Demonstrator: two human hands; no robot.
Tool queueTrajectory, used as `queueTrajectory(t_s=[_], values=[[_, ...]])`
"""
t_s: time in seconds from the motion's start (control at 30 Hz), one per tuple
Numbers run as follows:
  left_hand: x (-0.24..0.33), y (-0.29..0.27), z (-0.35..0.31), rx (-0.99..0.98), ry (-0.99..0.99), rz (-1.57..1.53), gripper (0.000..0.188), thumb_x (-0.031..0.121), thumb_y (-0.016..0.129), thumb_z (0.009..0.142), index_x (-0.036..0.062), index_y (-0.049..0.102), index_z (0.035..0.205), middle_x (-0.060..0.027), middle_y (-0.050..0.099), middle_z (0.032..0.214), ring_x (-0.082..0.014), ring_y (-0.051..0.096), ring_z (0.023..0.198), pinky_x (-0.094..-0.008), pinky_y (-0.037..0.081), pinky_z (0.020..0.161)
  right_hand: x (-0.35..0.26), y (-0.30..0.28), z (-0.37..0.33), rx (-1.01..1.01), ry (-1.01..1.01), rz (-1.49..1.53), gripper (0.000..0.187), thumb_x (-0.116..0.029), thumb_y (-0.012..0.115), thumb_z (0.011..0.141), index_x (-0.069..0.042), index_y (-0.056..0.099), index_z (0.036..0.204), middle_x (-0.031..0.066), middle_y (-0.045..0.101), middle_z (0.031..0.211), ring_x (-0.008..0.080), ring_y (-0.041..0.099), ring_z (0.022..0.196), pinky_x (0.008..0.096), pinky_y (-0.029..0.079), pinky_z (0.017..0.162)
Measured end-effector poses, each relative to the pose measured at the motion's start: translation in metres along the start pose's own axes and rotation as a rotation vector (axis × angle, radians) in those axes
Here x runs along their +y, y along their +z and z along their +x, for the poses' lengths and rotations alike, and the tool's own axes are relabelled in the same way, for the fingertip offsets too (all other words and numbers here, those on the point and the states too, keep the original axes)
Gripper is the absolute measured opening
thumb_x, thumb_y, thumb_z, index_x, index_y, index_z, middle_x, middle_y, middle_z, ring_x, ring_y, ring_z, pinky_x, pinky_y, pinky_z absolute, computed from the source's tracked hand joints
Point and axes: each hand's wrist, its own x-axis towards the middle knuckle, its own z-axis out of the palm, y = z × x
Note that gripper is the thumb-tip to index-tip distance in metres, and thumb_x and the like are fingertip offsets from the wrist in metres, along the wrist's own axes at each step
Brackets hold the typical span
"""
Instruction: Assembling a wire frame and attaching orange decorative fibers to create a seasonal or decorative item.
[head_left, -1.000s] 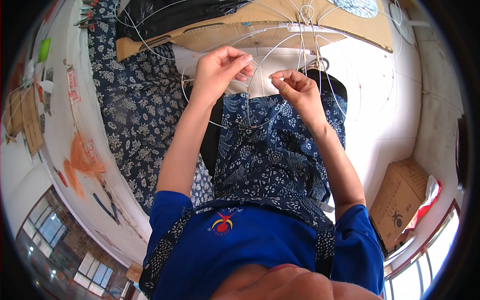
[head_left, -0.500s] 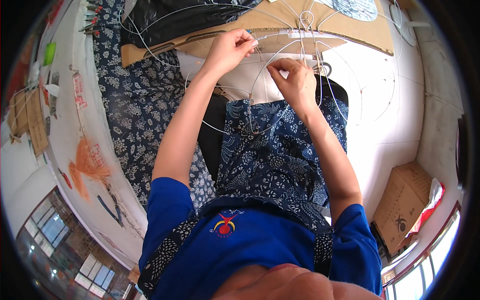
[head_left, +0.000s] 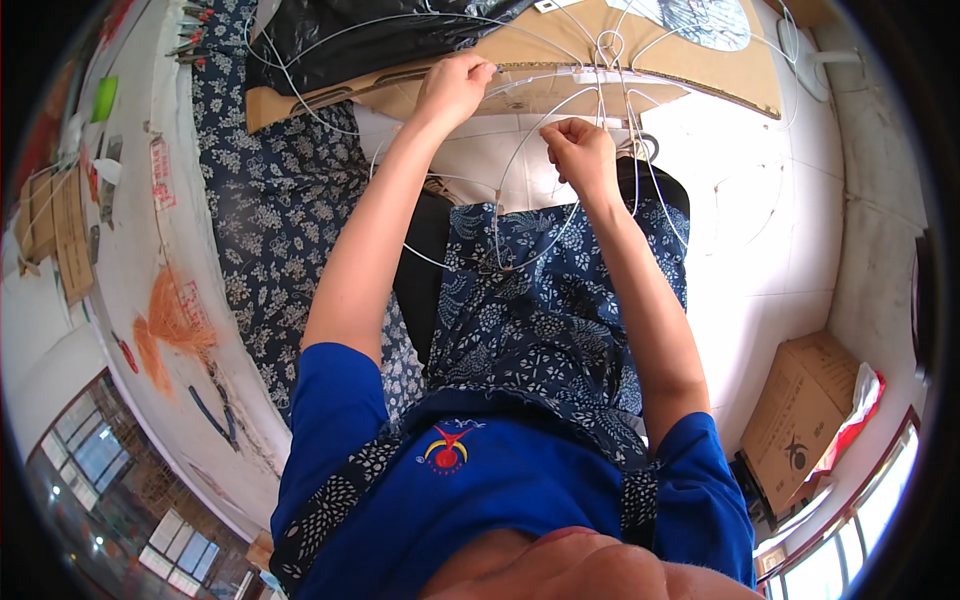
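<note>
A frame of pale bent wire (head_left: 505, 268) spreads in several loops over my lap and up toward the cardboard in front of me. Thin bindings join some of its wires. My left hand (head_left: 452, 92) is closed in a pinch at the far side, beside the cardboard's near edge and the upper wires. Lower and to its right, my right hand (head_left: 586, 158) is also closed, thumb against forefinger, within the loops near the bundled uprights. What lies in either pinch is too fine to make out. The patterned blue apron (head_left: 540, 320) lies beneath the lower loops.
Brown cardboard (head_left: 700, 88) with black plastic (head_left: 350, 60) on it lies ahead. The left-hand worktop (head_left: 180, 235) holds orange fibres (head_left: 178, 325) and dark-handled pliers (head_left: 213, 418). A cardboard box (head_left: 800, 405) stands at right.
My left hand has shifted slightly up and left, away from my right hand. My right hand has turned a little, its fingers curled more tightly. The wire loops have barely moved.
</note>
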Motion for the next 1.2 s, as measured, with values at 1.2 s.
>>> queueTrajectory(t_s=[1.2], values=[[0.03, 0.067, -0.044, 0.362, -0.647, -1.835, 0.053, -0.016, 0.045, 0.079, 0.0011, 0.032, 0.128, -0.0199, 0.041, 0.113, -0.0322, 0.053, 0.101, -0.0403, 0.05, 0.089, -0.102, -0.007, 0.095, -0.327, -1.017, -1.547, 0.021, -0.002, 0.056, 0.075, -0.008, 0.062, 0.094, 0.0104, 0.063, 0.074, 0.0284, 0.064, 0.074, 0.0389, 0.049, 0.06]])
